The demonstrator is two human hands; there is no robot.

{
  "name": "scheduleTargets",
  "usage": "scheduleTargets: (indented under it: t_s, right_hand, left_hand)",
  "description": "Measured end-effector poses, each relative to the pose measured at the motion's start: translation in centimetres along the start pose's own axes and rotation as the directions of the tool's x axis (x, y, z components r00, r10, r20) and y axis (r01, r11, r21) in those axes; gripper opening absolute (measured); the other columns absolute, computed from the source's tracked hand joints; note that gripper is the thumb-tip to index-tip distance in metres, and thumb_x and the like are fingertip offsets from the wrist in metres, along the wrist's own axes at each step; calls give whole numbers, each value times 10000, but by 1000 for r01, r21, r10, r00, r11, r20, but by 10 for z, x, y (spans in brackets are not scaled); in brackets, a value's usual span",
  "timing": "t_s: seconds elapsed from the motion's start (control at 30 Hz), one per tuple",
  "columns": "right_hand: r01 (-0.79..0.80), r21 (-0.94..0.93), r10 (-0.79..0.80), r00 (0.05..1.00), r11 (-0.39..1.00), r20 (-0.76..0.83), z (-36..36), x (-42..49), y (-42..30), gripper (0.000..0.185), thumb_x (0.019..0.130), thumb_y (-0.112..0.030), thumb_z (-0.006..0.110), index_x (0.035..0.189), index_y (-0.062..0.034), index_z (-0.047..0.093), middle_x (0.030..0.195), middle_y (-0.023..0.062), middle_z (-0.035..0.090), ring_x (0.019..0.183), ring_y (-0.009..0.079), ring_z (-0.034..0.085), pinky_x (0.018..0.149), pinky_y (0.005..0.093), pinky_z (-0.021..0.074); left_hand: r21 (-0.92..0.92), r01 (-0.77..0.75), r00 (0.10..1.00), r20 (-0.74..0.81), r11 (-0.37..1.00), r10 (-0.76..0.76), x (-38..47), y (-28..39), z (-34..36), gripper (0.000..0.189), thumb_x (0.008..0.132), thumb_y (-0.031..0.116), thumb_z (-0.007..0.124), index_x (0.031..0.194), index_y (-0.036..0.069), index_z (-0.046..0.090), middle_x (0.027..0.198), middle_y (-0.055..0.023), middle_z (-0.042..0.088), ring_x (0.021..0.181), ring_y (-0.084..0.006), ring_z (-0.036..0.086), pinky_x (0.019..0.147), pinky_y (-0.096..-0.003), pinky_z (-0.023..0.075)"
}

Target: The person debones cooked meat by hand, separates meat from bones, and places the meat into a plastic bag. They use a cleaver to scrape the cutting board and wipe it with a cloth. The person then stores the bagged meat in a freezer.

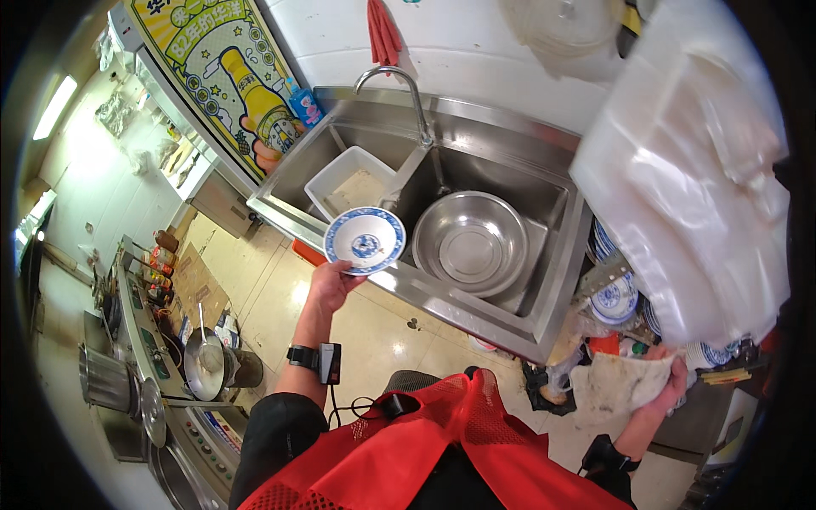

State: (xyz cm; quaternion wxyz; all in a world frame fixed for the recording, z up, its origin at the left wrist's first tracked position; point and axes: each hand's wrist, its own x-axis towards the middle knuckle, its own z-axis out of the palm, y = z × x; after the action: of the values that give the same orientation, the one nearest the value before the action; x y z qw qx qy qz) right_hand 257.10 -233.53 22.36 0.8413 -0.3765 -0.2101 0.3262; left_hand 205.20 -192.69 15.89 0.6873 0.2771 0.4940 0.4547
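Observation:
My left hand [331, 287] grips the rim of a white bowl with a blue patterned border [376, 226]. The bowl is held tilted above the front edge of the stainless steel sink [440, 312], and small brown specks show inside it. Over at the right, my right hand [669, 382] holds a stained whitish cloth [618, 386] that hangs down to the left. A white plastic tub [363, 185] stands in the left basin. The right basin holds a round stainless steel bowl [472, 248], with a curved faucet [414, 95] rising behind the divider.
Blue-and-white dishes [613, 299] crowd the shelf right of the sink, below a large hanging plastic bag [688, 191]. A blue bottle [306, 105] stands at the sink's back left corner. Red gloves [384, 35] hang on the wall. A wok [204, 363] sits at the left.

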Motion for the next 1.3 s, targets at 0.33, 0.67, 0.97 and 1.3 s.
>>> scheduleTargets:
  t_s: [0.33,0.67,0.97,1.3]
  right_hand:
    - [94,-162,-96,995,982,-2,180,-5,74,252,1028,-319,483,1052,-70,513,756,49,486,481,100,428,481,250,400]
    - [-42,-252,7,991,967,-137,347,-14,180,206,1024,-292,496,1058,-92,533,716,59,479,457,128,381,437,271,353]
    - [-112,-317,54,981,942,-185,412,-30,231,199,1009,-299,524,1023,-102,504,691,69,474,466,156,398,458,292,349]
    - [92,-528,95,944,844,317,538,57,271,276,862,-220,697,943,-75,476,867,166,633,660,205,590,597,310,475]
  left_hand:
    - [319,-152,974,-113,935,197,245,116,-102,228,903,13,528,1026,-160,613,1018,-209,698,879,-328,737,744,-392,666]
    - [336,274,962,-106,901,-253,494,-5,-138,266,865,52,648,1120,-19,674,1091,-182,714,930,-357,732,689,-462,640]
    - [356,258,934,145,898,-326,576,-82,-170,324,652,-52,816,936,34,686,924,-41,680,879,-215,693,738,-363,595]
    - [319,229,950,131,920,-282,493,77,-146,312,883,131,699,1138,-21,607,1009,-123,627,896,-248,645,781,-381,587]
